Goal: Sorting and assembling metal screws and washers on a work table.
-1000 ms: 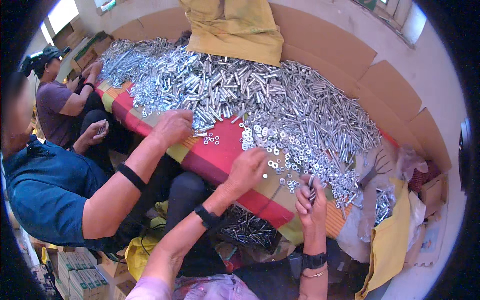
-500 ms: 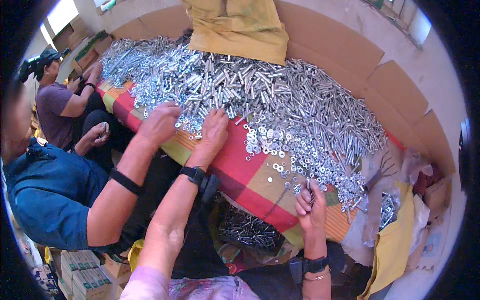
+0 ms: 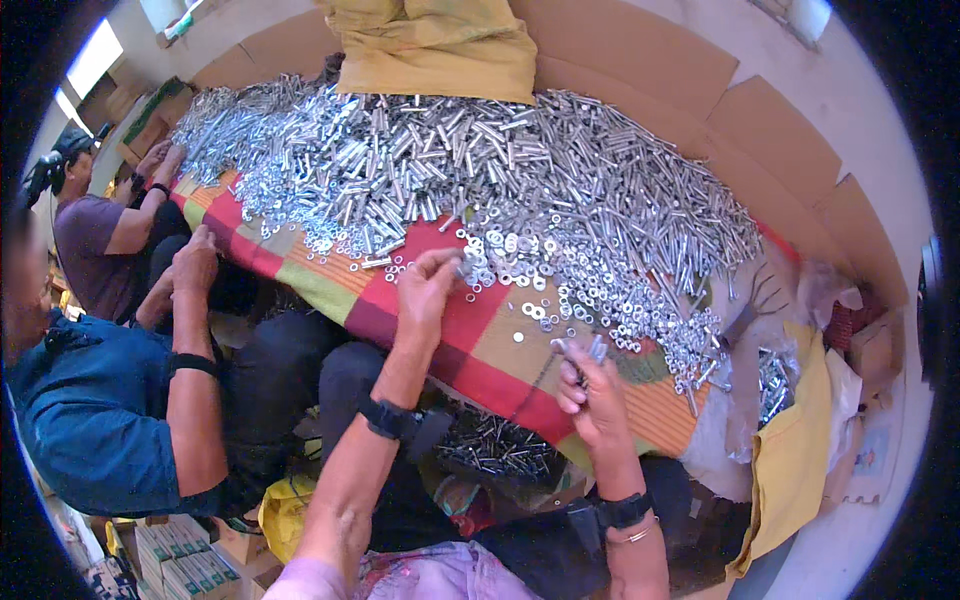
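Observation:
My left hand is closed in a pinch at the near-left edge of a heap of flat metal washers. A small shiny piece that looks like a washer shows at its fingertips, slightly blurred. My right hand is raised over the near edge of the checked cloth, its fingers curled around several metal bolts whose ends stick up. Behind the washers spreads a large pile of silvery bolts and sleeves. Hex nuts lie heaped to the right of the washers.
A checked cloth covers the work surface, with cardboard standing behind. Below its near edge is a container of dark bolts. A yellow sack hangs at the right. Two people sit at the left, the nearer in a blue shirt.
My left hand has moved from the bolts to the washers. My right hand has shifted slightly left, still holding bolts. The neighbour's hand has drawn back from the pile. The view has shifted.

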Action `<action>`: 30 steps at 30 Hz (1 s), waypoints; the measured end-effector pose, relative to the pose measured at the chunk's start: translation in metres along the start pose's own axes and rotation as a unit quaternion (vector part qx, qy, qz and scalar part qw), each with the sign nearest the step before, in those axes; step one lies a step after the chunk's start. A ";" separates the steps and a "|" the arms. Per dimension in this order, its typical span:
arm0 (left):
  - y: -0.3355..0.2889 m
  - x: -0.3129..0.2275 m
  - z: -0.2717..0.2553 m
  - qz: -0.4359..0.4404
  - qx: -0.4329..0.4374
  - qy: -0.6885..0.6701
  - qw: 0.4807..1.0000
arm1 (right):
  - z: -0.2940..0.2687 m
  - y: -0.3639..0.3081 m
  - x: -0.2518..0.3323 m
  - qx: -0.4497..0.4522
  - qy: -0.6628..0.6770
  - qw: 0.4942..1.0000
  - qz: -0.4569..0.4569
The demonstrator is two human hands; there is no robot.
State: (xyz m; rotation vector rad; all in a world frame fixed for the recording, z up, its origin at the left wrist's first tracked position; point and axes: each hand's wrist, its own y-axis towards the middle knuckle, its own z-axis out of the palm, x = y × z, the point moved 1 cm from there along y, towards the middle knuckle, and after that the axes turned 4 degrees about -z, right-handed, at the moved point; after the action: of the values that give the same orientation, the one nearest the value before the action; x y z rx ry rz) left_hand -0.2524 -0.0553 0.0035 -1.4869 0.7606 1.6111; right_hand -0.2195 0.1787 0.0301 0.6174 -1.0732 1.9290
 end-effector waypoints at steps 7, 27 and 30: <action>-0.025 0.002 0.004 0.238 -0.018 0.250 0.938 | -0.001 -0.002 0.004 -0.005 0.048 0.999 0.000; -0.027 0.010 0.091 0.423 0.141 0.529 0.722 | -0.036 -0.004 0.017 -0.029 0.156 0.987 -0.032; -0.023 0.003 0.092 0.417 0.172 0.541 0.710 | -0.033 -0.007 0.017 -0.019 0.145 0.989 -0.024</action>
State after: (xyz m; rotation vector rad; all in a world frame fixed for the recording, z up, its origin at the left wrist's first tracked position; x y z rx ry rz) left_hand -0.2794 0.0351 0.0145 -1.8326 2.5322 0.8043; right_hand -0.2238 0.2160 0.0291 0.3258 -0.8991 1.8824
